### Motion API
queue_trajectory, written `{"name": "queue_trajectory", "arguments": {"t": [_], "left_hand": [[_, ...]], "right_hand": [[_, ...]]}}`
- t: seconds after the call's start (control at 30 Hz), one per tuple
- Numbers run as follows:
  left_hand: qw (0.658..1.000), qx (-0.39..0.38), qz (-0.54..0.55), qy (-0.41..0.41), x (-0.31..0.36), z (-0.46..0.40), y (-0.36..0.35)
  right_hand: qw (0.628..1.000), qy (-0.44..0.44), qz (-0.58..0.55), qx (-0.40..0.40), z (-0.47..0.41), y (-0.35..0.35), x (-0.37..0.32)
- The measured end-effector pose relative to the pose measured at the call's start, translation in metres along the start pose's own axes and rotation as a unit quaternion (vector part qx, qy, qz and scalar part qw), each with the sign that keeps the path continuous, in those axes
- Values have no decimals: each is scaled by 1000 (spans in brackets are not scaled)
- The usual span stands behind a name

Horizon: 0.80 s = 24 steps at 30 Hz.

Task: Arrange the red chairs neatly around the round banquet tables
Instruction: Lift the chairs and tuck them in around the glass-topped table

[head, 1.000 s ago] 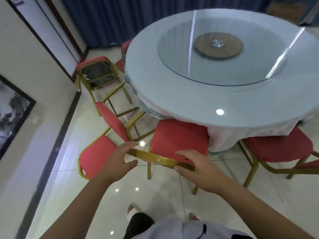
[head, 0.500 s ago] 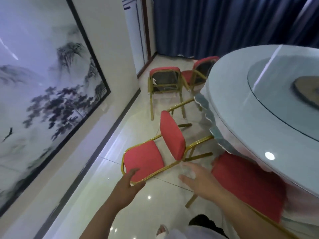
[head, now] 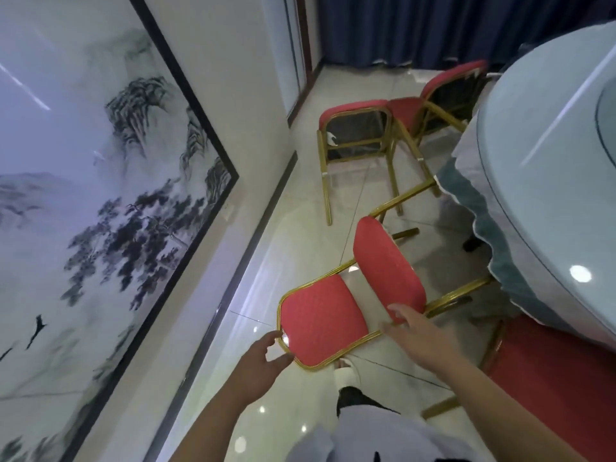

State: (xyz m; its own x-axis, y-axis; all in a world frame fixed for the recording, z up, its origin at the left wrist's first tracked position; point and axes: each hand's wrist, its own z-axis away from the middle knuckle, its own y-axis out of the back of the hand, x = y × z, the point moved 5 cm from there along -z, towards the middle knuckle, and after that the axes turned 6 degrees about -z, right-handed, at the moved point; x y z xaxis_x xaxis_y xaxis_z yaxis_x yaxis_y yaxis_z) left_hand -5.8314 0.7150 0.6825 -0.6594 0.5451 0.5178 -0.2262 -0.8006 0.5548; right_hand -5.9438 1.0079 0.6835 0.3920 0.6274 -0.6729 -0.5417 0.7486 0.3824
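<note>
A red chair with a gold frame (head: pixel 321 323) lies tipped over on the floor beside the round table (head: pixel 546 181), one pad flat and the other (head: pixel 388 268) standing upright. My left hand (head: pixel 263 358) has its spread fingers at the near left corner of the flat pad's frame. My right hand (head: pixel 413 331) reaches with straight fingers to where the two pads meet. An upright red chair (head: pixel 356 135) stands further back, a second (head: pixel 450 91) behind it. Another red seat (head: pixel 550 378) sits under the table edge at my right.
A large framed ink painting (head: pixel 100 195) covers the wall on the left, with a narrow strip of glossy floor (head: pixel 253 261) between wall and chairs. Dark blue curtains (head: pixel 416 28) hang at the back. My leg and foot (head: pixel 346 375) are just below the fallen chair.
My view swung left from the table. Both hands let go of the back of the chair tucked under the table and moved to the fallen chair, closing in on its frame.
</note>
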Motion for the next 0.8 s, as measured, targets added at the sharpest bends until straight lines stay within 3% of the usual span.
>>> {"name": "queue_trajectory", "arguments": {"t": [0.27, 0.43, 0.67, 0.8], "left_hand": [[999, -41, 1, 6, 26, -105, 76], [990, -133, -34, 15, 24, -183, 94], [943, -250, -218, 9, -14, -331, 116], [938, -215, -271, 26, -33, -422, 138]], "right_hand": [[998, -35, -41, 17, -76, -20, -66], [990, -87, -64, 86, -102, -40, -78], [921, -267, -187, 213, -105, -135, -36], [879, -358, -253, 188, -132, -226, -14]]}}
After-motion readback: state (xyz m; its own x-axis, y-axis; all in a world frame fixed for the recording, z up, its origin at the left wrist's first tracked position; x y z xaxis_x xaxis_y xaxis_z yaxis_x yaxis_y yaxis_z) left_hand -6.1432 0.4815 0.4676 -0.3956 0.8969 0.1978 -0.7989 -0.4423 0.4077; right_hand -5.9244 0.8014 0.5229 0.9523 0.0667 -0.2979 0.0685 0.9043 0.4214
